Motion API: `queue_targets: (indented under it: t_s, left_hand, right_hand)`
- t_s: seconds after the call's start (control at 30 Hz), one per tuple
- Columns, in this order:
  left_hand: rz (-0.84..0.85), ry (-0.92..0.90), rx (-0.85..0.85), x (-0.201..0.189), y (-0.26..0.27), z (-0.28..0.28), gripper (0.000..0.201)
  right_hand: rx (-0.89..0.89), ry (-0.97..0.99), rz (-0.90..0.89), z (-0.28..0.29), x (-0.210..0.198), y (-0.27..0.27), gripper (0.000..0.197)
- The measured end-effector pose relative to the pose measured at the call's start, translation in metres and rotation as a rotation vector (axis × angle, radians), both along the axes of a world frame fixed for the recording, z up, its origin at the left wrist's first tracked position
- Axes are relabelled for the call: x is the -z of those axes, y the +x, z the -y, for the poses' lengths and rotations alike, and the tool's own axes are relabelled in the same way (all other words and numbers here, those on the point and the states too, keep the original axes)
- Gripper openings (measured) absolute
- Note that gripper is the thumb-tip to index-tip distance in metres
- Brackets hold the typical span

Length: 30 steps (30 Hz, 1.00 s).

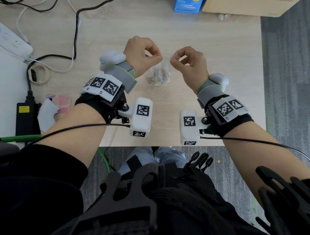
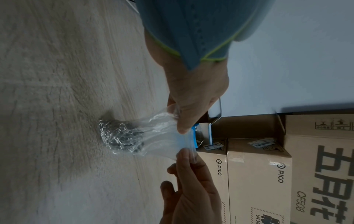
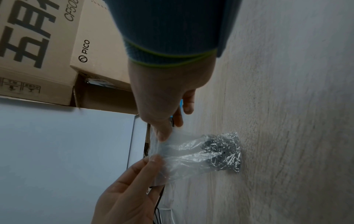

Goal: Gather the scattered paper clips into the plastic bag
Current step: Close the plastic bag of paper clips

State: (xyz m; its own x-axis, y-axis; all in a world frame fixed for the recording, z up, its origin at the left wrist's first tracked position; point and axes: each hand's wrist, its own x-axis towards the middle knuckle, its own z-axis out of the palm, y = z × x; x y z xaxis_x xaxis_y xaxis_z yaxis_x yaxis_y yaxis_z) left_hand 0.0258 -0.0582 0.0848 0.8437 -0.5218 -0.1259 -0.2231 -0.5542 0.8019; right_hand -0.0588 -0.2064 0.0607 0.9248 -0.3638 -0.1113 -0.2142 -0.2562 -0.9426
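A clear plastic bag (image 1: 159,71) stands at the middle of the wooden table (image 1: 218,50). A heap of silver paper clips (image 1: 158,78) fills its bottom, which rests on the tabletop. My left hand (image 1: 159,57) pinches the left end of the bag's top edge, and my right hand (image 1: 172,59) pinches the right end. In the left wrist view my left hand's fingertips (image 2: 181,121) hold the bag (image 2: 162,136) above the clips (image 2: 118,136). In the right wrist view my right hand (image 3: 164,134) grips the bag (image 3: 184,154) near the clips (image 3: 224,153). I see no loose clips on the table.
A blue box (image 1: 189,2) and a cardboard box (image 1: 248,3) sit at the back edge. A white power strip (image 1: 9,39), cables (image 1: 75,32), a wristband (image 1: 37,75) and a black adapter (image 1: 26,118) lie at the left. The table ends close on the right and at the front.
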Motion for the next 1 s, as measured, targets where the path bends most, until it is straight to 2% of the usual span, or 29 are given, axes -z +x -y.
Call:
queue_targets:
  t_s: [0.1,0.2,0.3,0.4,0.63,0.73,1.0]
  left_hand:
    - [-0.004,0.033,0.006,0.002,-0.002,0.003,0.017]
    - [0.005,0.057,0.032,0.005,-0.004,0.005,0.017]
    - [0.005,0.028,0.046,0.006,-0.004,0.004,0.013]
    - [-0.001,0.007,0.049,0.006,-0.003,0.004,0.010]
    - [0.038,0.073,0.079,0.010,-0.005,0.010,0.015]
    - [0.015,0.056,0.087,0.010,-0.006,0.010,0.015]
    - [0.003,-0.014,0.106,0.009,-0.008,0.011,0.020]
  right_hand:
    - [-0.007,-0.009,-0.013,0.000,0.000,0.001,0.021]
    - [-0.031,-0.026,-0.011,-0.002,0.000,0.003,0.004]
    - [-0.017,-0.039,-0.003,-0.004,0.000,0.004,0.013]
    - [-0.039,-0.049,0.002,-0.004,0.000,0.003,0.009]
    - [-0.020,-0.023,-0.015,-0.002,0.001,0.000,0.010]
    - [0.021,-0.044,-0.040,0.003,0.004,-0.002,0.022]
    - [0.040,-0.006,-0.057,0.007,0.000,-0.004,0.021]
